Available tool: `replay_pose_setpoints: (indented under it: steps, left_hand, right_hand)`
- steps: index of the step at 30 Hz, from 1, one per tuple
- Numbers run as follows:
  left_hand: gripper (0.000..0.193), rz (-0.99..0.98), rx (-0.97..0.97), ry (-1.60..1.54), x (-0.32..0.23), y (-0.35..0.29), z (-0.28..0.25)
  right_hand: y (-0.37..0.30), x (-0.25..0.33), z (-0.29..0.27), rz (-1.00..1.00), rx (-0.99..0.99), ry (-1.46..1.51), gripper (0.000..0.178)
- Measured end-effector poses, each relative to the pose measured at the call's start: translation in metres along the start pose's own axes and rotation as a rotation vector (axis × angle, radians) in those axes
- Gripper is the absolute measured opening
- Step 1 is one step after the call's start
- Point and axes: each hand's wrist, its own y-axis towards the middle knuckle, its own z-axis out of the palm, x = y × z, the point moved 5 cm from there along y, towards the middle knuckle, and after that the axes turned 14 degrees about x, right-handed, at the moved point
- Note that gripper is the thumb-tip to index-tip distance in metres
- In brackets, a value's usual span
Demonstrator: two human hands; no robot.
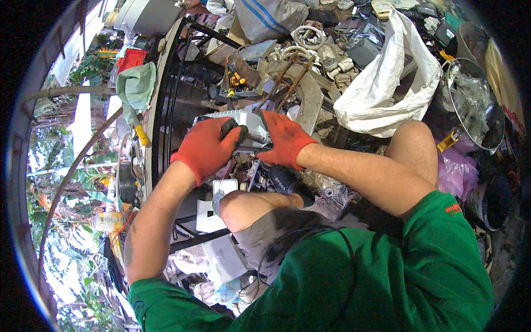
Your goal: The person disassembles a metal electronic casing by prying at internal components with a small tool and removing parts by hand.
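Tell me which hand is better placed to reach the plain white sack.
Probably the right hand: it is beside the right end of the pale grey casing, nearer the plain white sack. The left hand is farther off, at the casing's left.

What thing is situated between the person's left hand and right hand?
A pale grey, box-shaped casing lies between the gloved left hand and the gloved right hand; the head view shows this.

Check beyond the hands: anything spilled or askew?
Yes: beyond the right gloved hand, a scrap heap lies jumbled, spread loosely and unsorted. Right of it, the plain white woven sack slumps, its mouth gaping.
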Motion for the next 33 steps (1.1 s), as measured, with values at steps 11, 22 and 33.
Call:
replay_pose_setpoints:
  steps: [11,22,33]
  left_hand:
    - [0.036,0.507,-0.008,0.606,-0.005,-0.012,-0.010]
    - [0.028,0.423,-0.026,0.743,-0.020,-0.015,-0.015]
    - [0.033,0.526,-0.018,0.741,-0.019,-0.011,-0.006]
  right_hand:
    - [0.003,-0.005,0.004,-0.006,-0.018,-0.009,0.107]
    - [0.005,-0.008,-0.001,-0.004,-0.013,0.020,0.105]
    - [0.001,-0.001,-0.003,-0.012,-0.014,0.027,0.105]
